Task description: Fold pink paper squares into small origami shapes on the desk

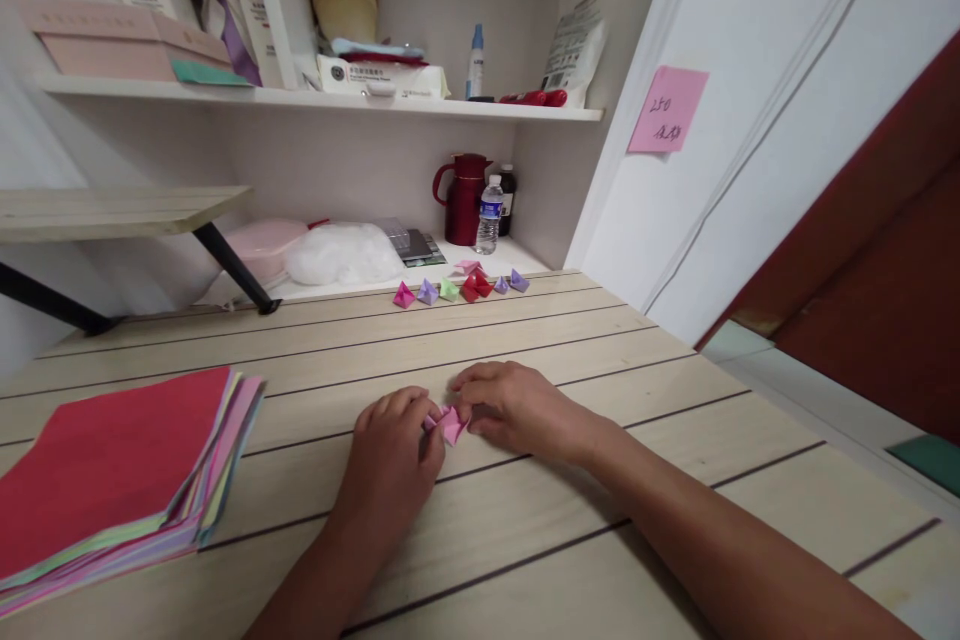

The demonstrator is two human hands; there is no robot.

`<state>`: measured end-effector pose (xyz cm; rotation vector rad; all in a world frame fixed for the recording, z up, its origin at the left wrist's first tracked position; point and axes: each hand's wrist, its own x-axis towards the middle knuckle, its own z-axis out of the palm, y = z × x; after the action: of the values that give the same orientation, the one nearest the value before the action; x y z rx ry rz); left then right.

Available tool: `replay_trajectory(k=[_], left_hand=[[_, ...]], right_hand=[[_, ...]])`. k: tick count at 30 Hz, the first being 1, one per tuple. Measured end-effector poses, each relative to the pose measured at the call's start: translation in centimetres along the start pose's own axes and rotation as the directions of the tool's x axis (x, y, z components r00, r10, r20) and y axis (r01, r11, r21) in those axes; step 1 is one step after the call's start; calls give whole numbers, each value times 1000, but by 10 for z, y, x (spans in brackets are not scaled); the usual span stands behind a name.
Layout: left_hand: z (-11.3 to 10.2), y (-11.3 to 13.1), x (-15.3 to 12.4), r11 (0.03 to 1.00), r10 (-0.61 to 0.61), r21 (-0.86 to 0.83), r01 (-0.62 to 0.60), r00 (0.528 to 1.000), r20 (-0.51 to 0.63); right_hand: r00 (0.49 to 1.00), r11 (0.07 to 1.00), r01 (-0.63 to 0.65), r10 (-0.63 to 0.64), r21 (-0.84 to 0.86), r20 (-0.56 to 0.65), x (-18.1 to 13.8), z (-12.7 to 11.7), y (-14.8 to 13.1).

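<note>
A small pink folded origami paper [451,425] is between my two hands, just above or on the wooden table [600,370]. My left hand [397,445] pinches its left side between thumb and fingers. From the right, my right hand [514,408] closes its thumb and fingers on the other side. The fingers cover parts of the paper's edges. Several finished-looking folded paper pieces stand in a row at the table's back edge, among them a red one [476,286], a green one [448,290] and a magenta one [403,295].
On the left lies a stack of coloured paper sheets [120,460], red on top. Behind it stands a small raised shelf [120,212] on black legs. A water bottle [489,215] and a dark red jug [463,200] are in the cabinet beyond the table.
</note>
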<state>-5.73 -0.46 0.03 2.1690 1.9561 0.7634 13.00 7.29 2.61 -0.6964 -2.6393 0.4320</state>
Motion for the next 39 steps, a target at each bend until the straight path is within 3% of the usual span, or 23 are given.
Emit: replay_trajectory(k=[7, 21, 28, 39], left_hand=[[0, -1, 0, 1000, 8, 8, -8, 1000, 4], [-1, 2, -2, 1000, 16, 14, -16, 1000, 10], [-1, 3, -2, 1000, 19, 18, -19, 1000, -8], [0, -2, 0, 999, 36, 19, -37, 999, 7]], right_hand=[[995, 995, -102, 103, 11, -9, 2, -3, -5], [999, 999, -44, 44, 27, 22, 1, 5, -3], [996, 992, -65, 71, -106, 52, 6, 3, -12], [978, 998, -61, 64, -19, 196, 0, -14, -13]])
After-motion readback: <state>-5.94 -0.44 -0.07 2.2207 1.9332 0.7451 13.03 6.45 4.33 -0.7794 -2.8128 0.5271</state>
